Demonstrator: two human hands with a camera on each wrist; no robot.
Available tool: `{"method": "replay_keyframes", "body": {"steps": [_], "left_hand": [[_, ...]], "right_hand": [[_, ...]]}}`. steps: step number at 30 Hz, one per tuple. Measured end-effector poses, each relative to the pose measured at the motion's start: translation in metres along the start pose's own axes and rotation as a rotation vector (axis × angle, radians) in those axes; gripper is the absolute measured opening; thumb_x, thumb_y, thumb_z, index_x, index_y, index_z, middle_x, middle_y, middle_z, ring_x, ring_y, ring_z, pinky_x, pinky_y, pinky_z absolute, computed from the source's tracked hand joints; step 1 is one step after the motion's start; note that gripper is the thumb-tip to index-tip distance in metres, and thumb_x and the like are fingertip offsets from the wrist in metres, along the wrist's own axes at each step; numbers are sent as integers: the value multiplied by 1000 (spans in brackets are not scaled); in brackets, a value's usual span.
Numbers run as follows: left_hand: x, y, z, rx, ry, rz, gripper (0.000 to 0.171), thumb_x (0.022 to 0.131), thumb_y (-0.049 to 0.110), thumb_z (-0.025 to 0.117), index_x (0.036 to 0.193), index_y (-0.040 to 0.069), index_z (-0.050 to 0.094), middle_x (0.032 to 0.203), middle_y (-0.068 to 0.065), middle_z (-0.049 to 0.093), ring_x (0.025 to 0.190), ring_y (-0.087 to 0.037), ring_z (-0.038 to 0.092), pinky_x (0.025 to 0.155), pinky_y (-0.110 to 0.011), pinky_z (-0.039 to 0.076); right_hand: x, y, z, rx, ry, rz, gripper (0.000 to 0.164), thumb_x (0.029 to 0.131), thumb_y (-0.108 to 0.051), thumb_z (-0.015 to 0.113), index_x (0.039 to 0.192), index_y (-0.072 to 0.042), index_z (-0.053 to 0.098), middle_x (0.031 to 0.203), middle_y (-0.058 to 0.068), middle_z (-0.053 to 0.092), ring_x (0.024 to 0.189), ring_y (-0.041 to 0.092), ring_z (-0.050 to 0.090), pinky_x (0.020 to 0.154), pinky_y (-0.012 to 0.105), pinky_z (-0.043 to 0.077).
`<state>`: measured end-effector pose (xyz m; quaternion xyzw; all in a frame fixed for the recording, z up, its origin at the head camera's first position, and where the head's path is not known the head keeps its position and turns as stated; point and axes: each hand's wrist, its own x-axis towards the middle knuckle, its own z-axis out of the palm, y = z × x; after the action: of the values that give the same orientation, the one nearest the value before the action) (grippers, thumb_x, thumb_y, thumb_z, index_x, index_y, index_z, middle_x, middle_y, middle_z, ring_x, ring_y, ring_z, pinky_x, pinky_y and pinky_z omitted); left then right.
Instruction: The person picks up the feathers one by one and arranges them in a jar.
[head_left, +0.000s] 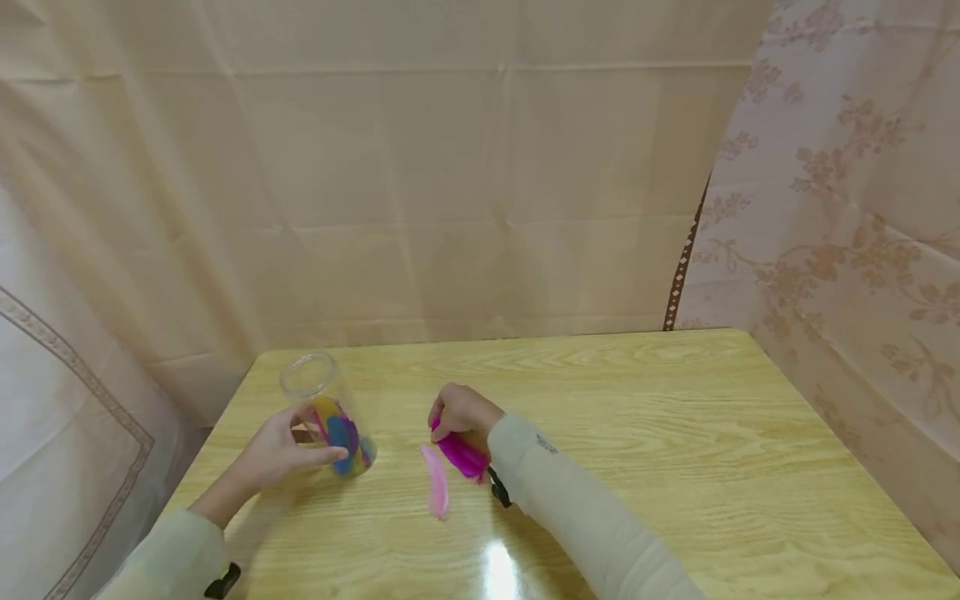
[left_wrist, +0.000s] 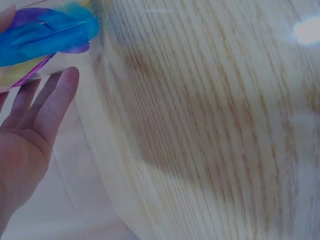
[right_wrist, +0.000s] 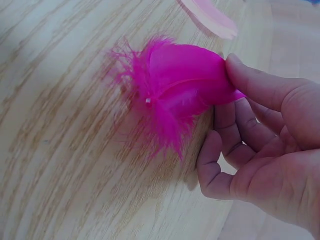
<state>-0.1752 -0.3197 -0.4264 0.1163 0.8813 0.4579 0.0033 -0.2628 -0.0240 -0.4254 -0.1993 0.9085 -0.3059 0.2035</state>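
Note:
A clear jar (head_left: 341, 396) holding several coloured feathers stands out at the table's left side, its round mouth uppermost. Around its side my left hand (head_left: 281, 446) grips it, thumb in front and fingers behind. Through the clear wall, the left wrist view shows a blue feather (left_wrist: 55, 35) among purple and yellow ones. My right hand (head_left: 465, 412) pinches the tip of a magenta feather (right_wrist: 185, 75) between thumb and fingers, with its fluffy base close to the tabletop. Beside it on the table lies a pale pink feather (head_left: 437, 483), which neither hand touches.
The light wood-grain table (head_left: 637, 417) backs onto a beige cloth curtain (head_left: 450, 183). Patterned cloth (head_left: 855, 208) hangs along the right, and white cloth (head_left: 67, 400) with a trim band along the left.

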Motion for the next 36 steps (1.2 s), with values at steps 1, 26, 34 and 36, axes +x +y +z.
{"method": "replay_keyframes", "body": {"steps": [1, 26, 34, 36], "left_hand": [[0, 0, 0, 3, 2, 2, 53, 79, 21, 90, 119, 4, 60, 100, -12, 58, 96, -26, 60, 86, -27, 55], [2, 3, -3, 8, -4, -7, 51, 79, 22, 90, 116, 3, 60, 101, -12, 57, 96, -27, 61, 85, -25, 55], [1, -2, 0, 8, 1, 12, 50, 79, 21, 89, 116, 4, 60, 100, -15, 58, 94, -23, 61, 84, -27, 56], [0, -2, 0, 4, 4, 10, 50, 79, 20, 89, 116, 4, 60, 100, -15, 58, 94, -24, 61, 84, -28, 56]], "right_hand": [[0, 0, 0, -1, -1, -1, 13, 81, -10, 87, 92, -8, 79, 86, -2, 71, 83, 12, 63, 82, 28, 55], [7, 8, 1, 28, 19, -7, 13, 79, -13, 89, 88, -10, 80, 83, -4, 71, 78, 10, 61, 75, 24, 53], [8, 13, 3, 79, 11, 7, 12, 79, -14, 89, 85, -12, 79, 81, -5, 70, 77, 10, 61, 74, 24, 53], [8, 12, 3, 79, 13, -1, 11, 79, -13, 89, 84, -11, 79, 81, -4, 70, 76, 10, 61, 73, 23, 53]]}}
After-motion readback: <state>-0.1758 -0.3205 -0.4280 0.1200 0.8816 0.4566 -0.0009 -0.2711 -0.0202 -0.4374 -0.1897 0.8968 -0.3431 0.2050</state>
